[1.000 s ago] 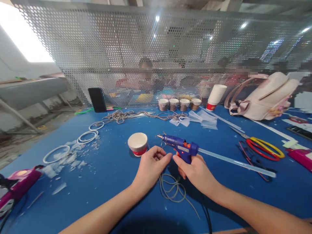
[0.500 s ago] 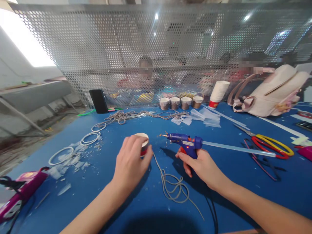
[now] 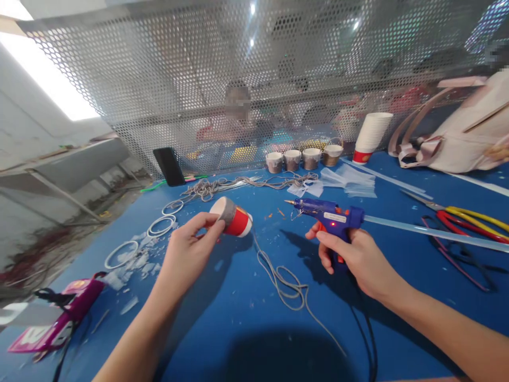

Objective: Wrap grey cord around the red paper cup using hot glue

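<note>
Tilted on its side, a red and white paper cup (image 3: pixel 237 220) with grey cord wound near its rim is pinched in my left hand (image 3: pixel 190 245). The base of the cup points right. From it a loose grey cord (image 3: pixel 292 289) trails across the blue table (image 3: pixel 254 339). My right hand (image 3: pixel 360 257) grips the handle of a blue glue gun (image 3: pixel 328 215) with its red light lit. The nozzle points left toward the cup, apart from it, and a long clear glue stick (image 3: pixel 417 228) sticks out of the back.
Behind stand several cord-wrapped cups (image 3: pixel 292 159), a stack of paper cups (image 3: pixel 373 138) and a phone (image 3: pixel 169 166). Scissors (image 3: pixel 469 217) lie at right, near a pale backpack (image 3: pixel 469 127). White rings (image 3: pixel 161 225) and a purple power strip (image 3: pixel 67 315) are at left. A perforated metal screen (image 3: pixel 191 69) borders the back.
My left hand has turned the cup from upright onto its side, showing its red wall and base. The glue gun sits farther right in view, and the camera view has shifted.
</note>
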`<action>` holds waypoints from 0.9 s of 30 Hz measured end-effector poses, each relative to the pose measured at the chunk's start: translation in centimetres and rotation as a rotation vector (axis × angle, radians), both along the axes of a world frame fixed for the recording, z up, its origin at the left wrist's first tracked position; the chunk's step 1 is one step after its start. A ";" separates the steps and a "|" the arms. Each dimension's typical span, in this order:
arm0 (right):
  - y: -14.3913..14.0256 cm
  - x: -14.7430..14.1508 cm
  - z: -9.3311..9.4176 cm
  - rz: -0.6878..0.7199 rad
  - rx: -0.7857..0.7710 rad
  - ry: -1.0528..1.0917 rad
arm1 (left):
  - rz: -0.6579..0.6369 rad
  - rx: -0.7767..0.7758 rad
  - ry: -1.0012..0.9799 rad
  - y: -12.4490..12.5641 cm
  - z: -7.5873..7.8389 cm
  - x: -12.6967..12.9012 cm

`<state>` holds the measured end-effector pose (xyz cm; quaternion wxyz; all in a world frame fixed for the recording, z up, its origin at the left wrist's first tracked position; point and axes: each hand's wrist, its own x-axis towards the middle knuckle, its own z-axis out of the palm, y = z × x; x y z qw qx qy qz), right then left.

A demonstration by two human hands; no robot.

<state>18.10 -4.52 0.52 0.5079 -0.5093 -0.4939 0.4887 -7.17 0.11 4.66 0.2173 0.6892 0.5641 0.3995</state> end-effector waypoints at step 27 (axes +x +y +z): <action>-0.3 -3.0 -1.4 0.124 -0.095 0.187 | -0.392 -0.325 -0.285 -2.6 -1.9 2.2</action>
